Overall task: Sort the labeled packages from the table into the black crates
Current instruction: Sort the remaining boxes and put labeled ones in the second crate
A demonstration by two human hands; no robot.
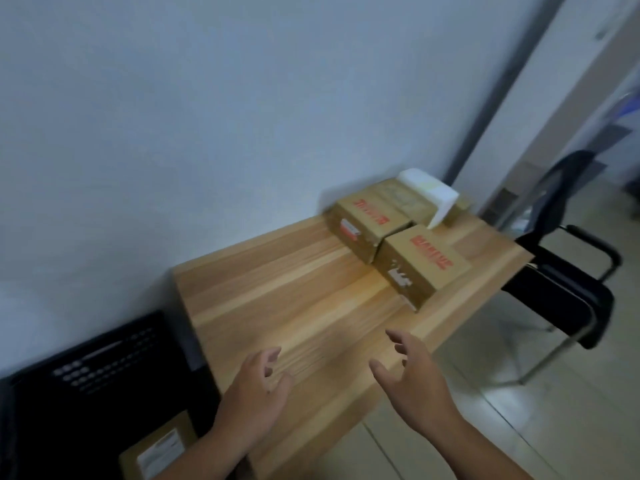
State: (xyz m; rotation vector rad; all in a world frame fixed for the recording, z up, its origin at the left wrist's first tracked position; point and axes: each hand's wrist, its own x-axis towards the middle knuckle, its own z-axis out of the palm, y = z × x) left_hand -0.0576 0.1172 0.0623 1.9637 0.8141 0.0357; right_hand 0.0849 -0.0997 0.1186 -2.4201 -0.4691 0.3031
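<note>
Two brown cardboard boxes with red print sit at the far end of the wooden table [294,292]: a nearer box [424,268] with a torn white label and a farther box [367,220] with a small label on its side. A white package [431,195] lies on top of a third brown box [401,197] behind them. My left hand [256,393] and my right hand [412,379] hover over the near part of the table, fingers loosely spread, holding nothing. A black crate [104,358] stands on the floor to the left, with a labeled brown package [156,455] inside it.
A pale wall runs along the far side of the table. A black chair [568,271] with a metal frame stands at the table's right end. Light floor tiles lie to the right of the table.
</note>
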